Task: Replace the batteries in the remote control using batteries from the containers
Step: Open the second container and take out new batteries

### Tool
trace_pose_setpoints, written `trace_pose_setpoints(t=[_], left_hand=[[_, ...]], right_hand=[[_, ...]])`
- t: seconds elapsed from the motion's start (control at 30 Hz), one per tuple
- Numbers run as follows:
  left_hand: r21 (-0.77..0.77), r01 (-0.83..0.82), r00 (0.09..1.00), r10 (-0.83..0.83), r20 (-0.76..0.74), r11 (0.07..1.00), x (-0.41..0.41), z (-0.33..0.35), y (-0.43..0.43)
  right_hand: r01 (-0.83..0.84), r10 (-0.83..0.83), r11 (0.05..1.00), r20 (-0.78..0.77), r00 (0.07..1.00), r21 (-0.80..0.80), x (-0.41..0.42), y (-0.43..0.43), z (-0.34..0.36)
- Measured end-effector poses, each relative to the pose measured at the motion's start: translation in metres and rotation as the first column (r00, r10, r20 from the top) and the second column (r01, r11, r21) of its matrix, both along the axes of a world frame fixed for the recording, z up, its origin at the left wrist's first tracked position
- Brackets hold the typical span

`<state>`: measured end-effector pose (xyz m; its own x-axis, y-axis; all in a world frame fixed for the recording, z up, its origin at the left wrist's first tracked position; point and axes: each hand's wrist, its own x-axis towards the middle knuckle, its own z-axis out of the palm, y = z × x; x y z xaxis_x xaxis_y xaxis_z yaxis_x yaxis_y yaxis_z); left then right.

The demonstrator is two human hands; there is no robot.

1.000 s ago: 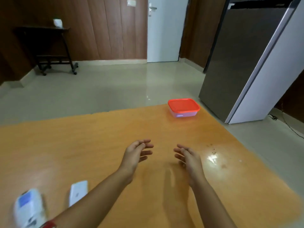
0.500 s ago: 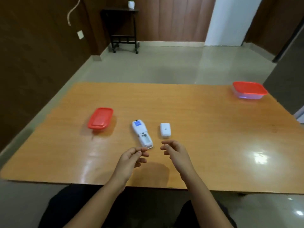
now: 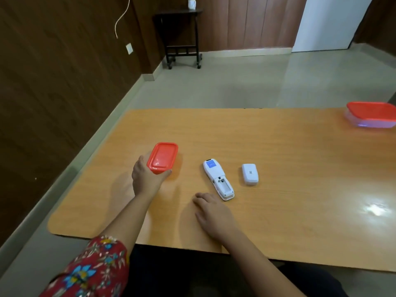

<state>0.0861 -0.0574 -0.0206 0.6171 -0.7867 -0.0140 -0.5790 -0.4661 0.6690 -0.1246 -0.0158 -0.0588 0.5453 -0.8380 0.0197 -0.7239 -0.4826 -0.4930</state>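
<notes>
Down on the orange wooden table (image 3: 278, 159), seen from the head camera, the left hand (image 3: 145, 179) is reached forward and clamped on the near end of a small container with a red lid (image 3: 162, 157), thumb on one side and fingers wrapped round the other; whether the container is lifted or resting on the wood cannot be told. The left sleeve (image 3: 94, 269), red with a flower print, shows at the bottom edge of the view. The right hand (image 3: 212, 213) lies palm-down on the table with its fingers loosely spread, gripping nothing, well apart from the left hand and nearer the person. Just beyond and to the right of the right hand's fingertips lies the white remote control (image 3: 217, 179), face-down, running away from the hand at a slight slant, its battery compartment open at the end nearest the hand; whether any cells sit inside is too small to tell. The white battery cover (image 3: 250, 174) lies beside the remote, apart from it, further to the right of the right hand. Far off to the right of both hands, at the table's far corner and partly cut by the edge of the view, stands a second container with a red lid (image 3: 371, 114) over a clear body.
</notes>
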Motion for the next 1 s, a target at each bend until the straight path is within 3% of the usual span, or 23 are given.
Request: trace_pose_setpoints(t=[0.13,0.2,0.3,0.4,0.5,0.6,0.73,0.83,0.93,1.0], left_hand=[[0.158,-0.046,0.996,0.034,0.078,0.986,-0.002,-0.006,-0.025],[0.104,-0.025,0.993,0.013,0.114,0.994,-0.006,-0.008,-0.023],[-0.067,0.025,0.999,-0.022,0.048,0.997,-0.006,-0.012,-0.004],[-0.095,0.104,0.995,-0.103,0.013,0.99,-0.004,-0.027,0.016],[-0.152,0.1,0.99,-0.114,-0.089,0.983,-0.005,-0.029,0.022],[-0.23,-0.037,0.95,-0.037,-0.31,0.972,-0.012,-0.024,0.031],[-0.312,-0.157,0.874,-0.015,-0.486,0.937,-0.022,-0.028,0.061],[-0.322,-0.231,0.847,0.027,-0.531,0.918,-0.019,-0.03,0.072],[-0.337,-0.211,0.839,-0.006,-0.544,0.918,-0.011,-0.027,0.073],[-0.356,-0.176,0.819,-0.064,-0.57,0.918,-0.003,-0.023,0.076]], right_hand=[[0.014,-0.014,1.0,0.056,0.998,-0.003,-0.001,-0.003,-0.002],[0.012,-0.011,1.0,0.066,0.998,-0.011,-0.002,-0.003,-0.003],[0.026,-0.025,1.0,0.084,0.996,-0.009,-0.001,-0.004,-0.005],[0.059,-0.059,0.998,0.13,0.99,0.008,0.001,-0.005,-0.006],[0.082,-0.086,0.996,0.164,0.983,0.03,0.008,-0.006,-0.002],[0.164,-0.18,0.983,0.237,0.955,0.087,0.019,-0.018,0.005],[0.242,-0.235,0.97,0.22,0.947,-0.009,0.047,-0.063,0.015],[0.285,-0.279,0.957,0.092,0.956,-0.057,0.08,-0.102,0.034],[0.25,-0.238,0.967,-0.19,0.952,0.041,0.105,-0.132,0.042],[0.241,-0.215,0.969,-0.292,0.932,0.054,0.11,-0.141,0.042]])
